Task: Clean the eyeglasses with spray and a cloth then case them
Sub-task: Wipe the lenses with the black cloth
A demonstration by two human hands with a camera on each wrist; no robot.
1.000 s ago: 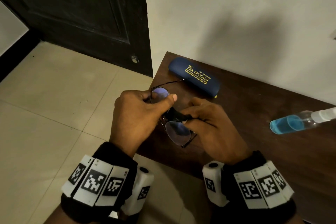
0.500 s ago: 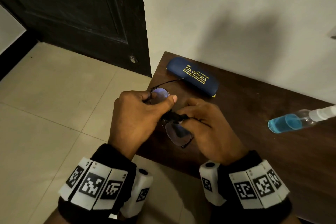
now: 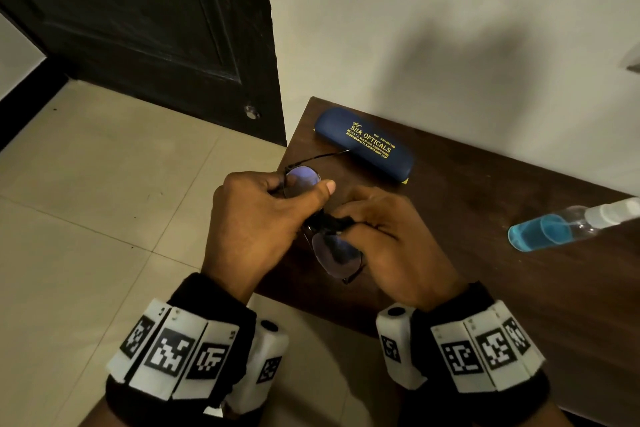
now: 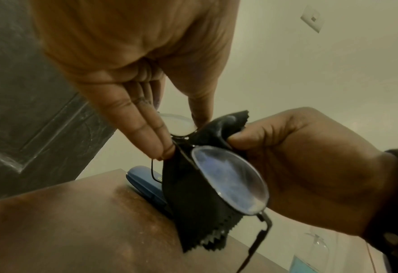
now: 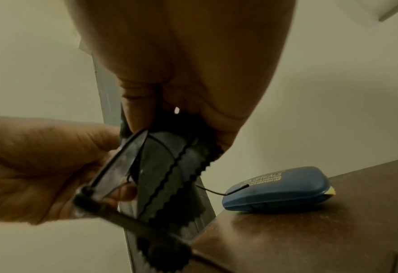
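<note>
Clearly the glasses (image 3: 332, 246) are light and fragile — left hand (image 3: 256, 229) pinches the far rim, right hand (image 3: 394, 246) pinches the soft cloth (image 4: 200, 194) at the bridge.

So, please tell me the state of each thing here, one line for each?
eyeglasses: held above the table edge, one temple unfolded.
black cloth: pinched at the bridge of the glasses, hanging down.
blue case: closed, lying on the table.
spray bottle: lying on its side, partly full of blue liquid.
left hand: holds the far lens rim.
right hand: grips the cloth.
</note>
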